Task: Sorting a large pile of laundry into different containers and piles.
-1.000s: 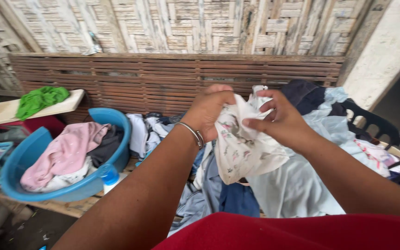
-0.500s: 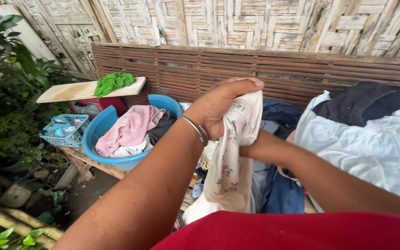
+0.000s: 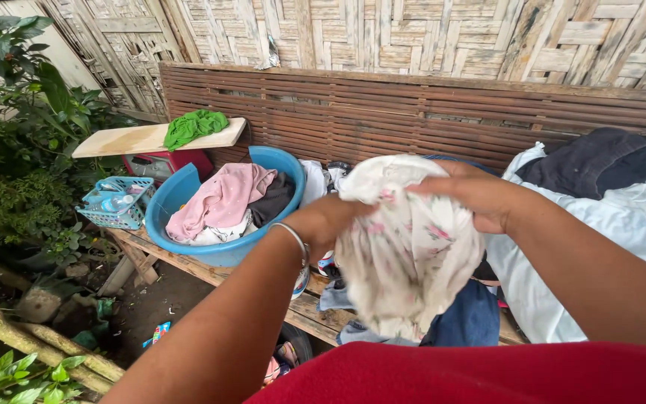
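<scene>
Outdoors, before a woven bamboo wall (image 3: 428, 30), both hands bunch a white floral cloth (image 3: 405, 254) above the wooden bench (image 3: 188, 265). It looks light and limp, best gripped at its gathered top. Left hand (image 3: 330, 221) fingers are buried in cloth; right hand (image 3: 480, 198) fingers clamp it. Behind stands a blue basin (image 3: 188, 251) of clothes.

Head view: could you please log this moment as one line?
left hand: grips floral cloth | right hand: grips it | blue basin: left

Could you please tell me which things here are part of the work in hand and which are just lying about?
In hand:
left hand
right hand
white floral cloth, gripped by both

Lying about:
blue basin of laundry
green rag on a board
small blue basket
clothes pile on the bench
</scene>
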